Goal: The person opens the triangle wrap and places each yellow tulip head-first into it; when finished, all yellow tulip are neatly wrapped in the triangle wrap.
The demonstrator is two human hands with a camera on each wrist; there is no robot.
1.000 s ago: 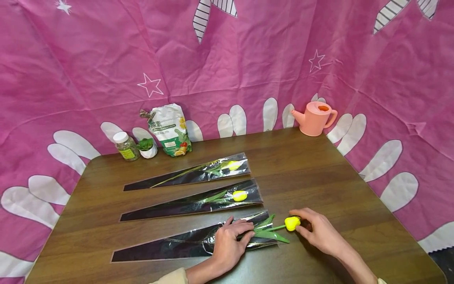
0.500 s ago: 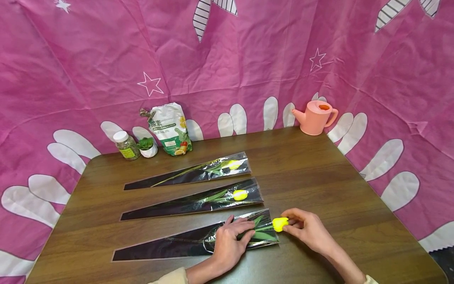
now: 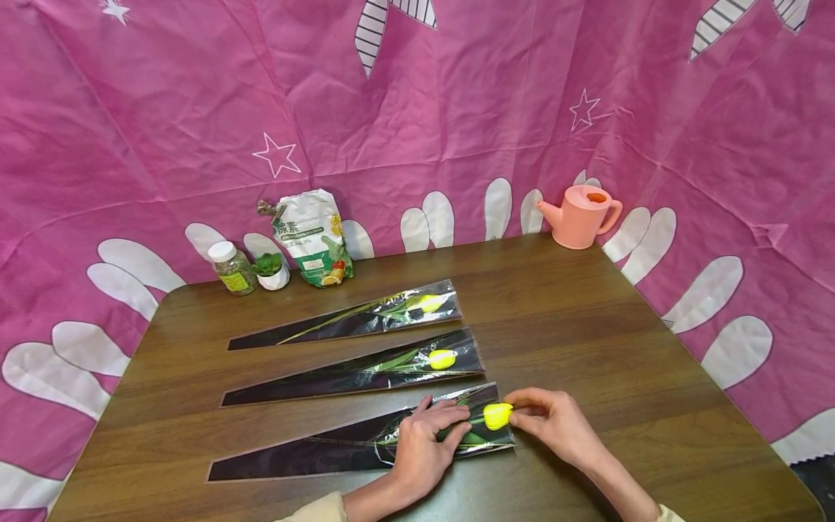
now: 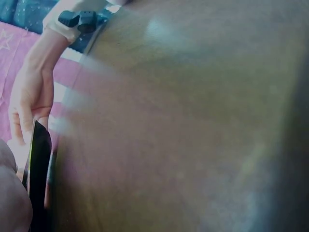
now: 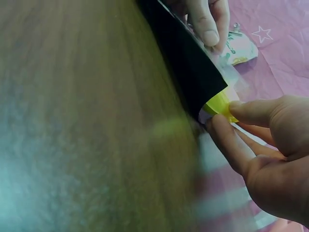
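Observation:
My right hand (image 3: 554, 424) pinches the yellow head of a tulip (image 3: 497, 416) at the right end of the nearest flower sleeve. Its stem and green leaves lie inside that clear-fronted, black-backed sleeve (image 3: 306, 457), with the bloom at the mouth. In the right wrist view, thumb and fingers grip the yellow petals (image 5: 219, 104) at the black sleeve's edge (image 5: 193, 63). My left hand (image 3: 424, 446) lies over the sleeve left of the bloom, thumb and fingertips pinching its clear film. It hides part of the leaves.
Behind lie two more sleeves (image 3: 352, 373), (image 3: 346, 322), each with a yellow tulip inside. At the back of the wooden table (image 3: 587, 326) stand a jar (image 3: 233, 268), a small potted plant (image 3: 270, 271), a white-green bag (image 3: 314, 238) and a pink watering can (image 3: 579, 217).
My right hand has moved left, sliding the tulip into the nearest sleeve, so its leaves and most of its bloom are now within it. My left hand has stayed in place.

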